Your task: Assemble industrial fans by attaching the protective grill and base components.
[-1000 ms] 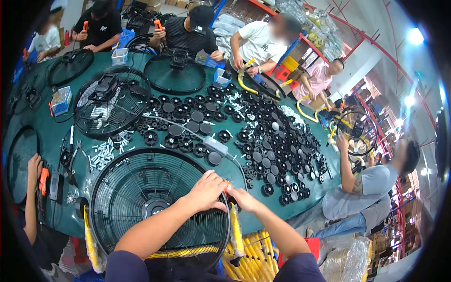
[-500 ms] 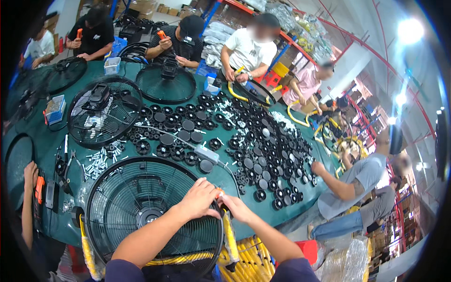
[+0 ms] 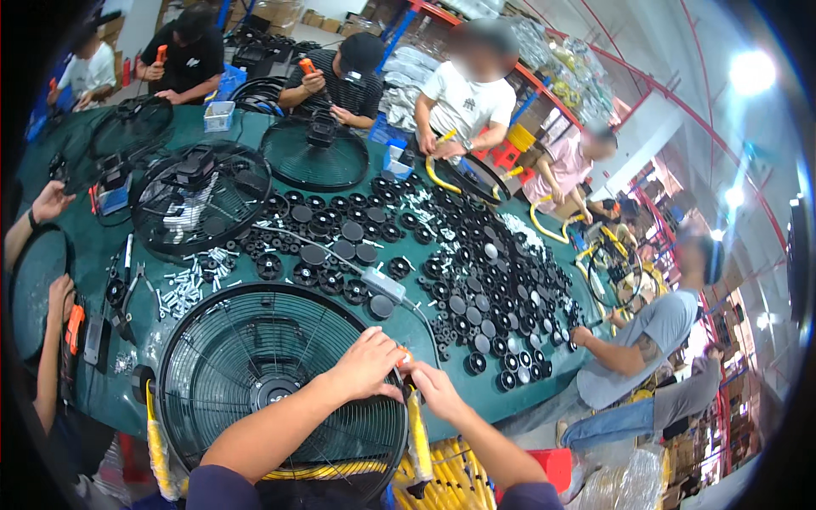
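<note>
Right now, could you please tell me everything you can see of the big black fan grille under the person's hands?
The fan grille is a round black guard of thin radial wires, metal by its look, with a dark hub near its centre. It lies flat at the near edge of the green table, on a yellow tube frame. The left hand rests on its right rim, meeting the right hand there, with something small and orange between them.

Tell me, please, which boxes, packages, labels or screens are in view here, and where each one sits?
Clear plastic bin: far left of the green table, small, rectangular.
Cardboard boxes: top, behind the workers, brown.
Clear plastic bags: floor, lower right, crumpled.
Labels or screens: none clear enough to tell.
</note>
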Action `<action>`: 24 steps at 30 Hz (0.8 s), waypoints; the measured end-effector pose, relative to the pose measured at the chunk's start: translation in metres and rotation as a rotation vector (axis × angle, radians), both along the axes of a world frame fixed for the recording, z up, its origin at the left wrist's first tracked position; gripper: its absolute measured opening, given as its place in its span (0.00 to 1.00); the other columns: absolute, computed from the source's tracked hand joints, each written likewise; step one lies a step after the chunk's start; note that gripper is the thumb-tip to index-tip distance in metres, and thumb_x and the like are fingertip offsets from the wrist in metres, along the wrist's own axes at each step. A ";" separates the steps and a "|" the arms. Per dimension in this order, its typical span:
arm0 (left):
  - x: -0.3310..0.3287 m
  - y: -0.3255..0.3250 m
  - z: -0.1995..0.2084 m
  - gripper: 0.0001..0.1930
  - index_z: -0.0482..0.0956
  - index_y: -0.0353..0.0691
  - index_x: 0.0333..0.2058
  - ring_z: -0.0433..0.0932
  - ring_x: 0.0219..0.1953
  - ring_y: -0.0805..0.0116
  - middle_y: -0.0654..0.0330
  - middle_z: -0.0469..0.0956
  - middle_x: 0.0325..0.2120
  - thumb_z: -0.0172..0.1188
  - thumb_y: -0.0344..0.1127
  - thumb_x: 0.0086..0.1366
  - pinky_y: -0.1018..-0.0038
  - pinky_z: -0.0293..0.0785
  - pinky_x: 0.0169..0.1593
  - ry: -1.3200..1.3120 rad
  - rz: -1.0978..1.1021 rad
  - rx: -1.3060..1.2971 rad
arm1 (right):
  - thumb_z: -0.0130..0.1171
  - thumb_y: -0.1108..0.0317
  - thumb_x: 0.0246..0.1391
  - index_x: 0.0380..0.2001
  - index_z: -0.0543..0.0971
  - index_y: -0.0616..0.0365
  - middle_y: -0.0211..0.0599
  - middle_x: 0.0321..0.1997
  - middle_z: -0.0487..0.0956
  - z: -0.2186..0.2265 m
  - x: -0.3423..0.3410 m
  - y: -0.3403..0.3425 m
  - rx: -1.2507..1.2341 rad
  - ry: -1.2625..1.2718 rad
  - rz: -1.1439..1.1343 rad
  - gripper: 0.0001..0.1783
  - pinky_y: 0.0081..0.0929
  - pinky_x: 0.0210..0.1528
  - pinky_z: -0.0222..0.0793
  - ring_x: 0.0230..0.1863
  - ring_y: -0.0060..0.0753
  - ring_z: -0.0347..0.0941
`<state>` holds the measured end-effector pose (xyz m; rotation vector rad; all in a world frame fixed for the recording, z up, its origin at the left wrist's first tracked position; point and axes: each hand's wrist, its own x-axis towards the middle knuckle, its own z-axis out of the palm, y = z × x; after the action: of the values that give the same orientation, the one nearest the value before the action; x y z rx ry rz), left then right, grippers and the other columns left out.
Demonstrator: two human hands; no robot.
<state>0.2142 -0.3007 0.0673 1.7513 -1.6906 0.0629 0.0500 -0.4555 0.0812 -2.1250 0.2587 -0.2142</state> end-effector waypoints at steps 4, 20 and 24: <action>-0.007 0.000 0.004 0.40 0.77 0.39 0.50 0.73 0.55 0.51 0.53 0.77 0.44 0.74 0.62 0.44 0.50 0.57 0.70 -0.055 0.005 0.023 | 0.46 0.60 0.67 0.37 0.80 0.65 0.44 0.32 0.80 -0.007 -0.007 0.002 -0.169 -0.078 0.004 0.19 0.36 0.43 0.72 0.35 0.41 0.76; -0.004 -0.003 0.003 0.41 0.78 0.36 0.47 0.73 0.53 0.50 0.53 0.77 0.41 0.75 0.63 0.42 0.51 0.58 0.69 -0.047 -0.028 -0.010 | 0.47 0.59 0.65 0.36 0.78 0.63 0.36 0.28 0.79 0.010 0.019 -0.024 -0.071 0.369 0.126 0.18 0.37 0.38 0.72 0.30 0.37 0.74; -0.002 -0.002 0.000 0.40 0.78 0.37 0.47 0.73 0.54 0.50 0.53 0.77 0.41 0.75 0.62 0.42 0.51 0.58 0.70 -0.020 -0.020 -0.009 | 0.45 0.52 0.69 0.37 0.79 0.63 0.38 0.33 0.79 0.008 0.022 -0.025 0.065 0.498 0.150 0.24 0.35 0.41 0.71 0.35 0.34 0.74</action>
<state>0.2119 -0.3023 0.0678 1.7324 -1.7189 0.0789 0.0720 -0.4804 0.0892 -2.0942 0.3863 0.4116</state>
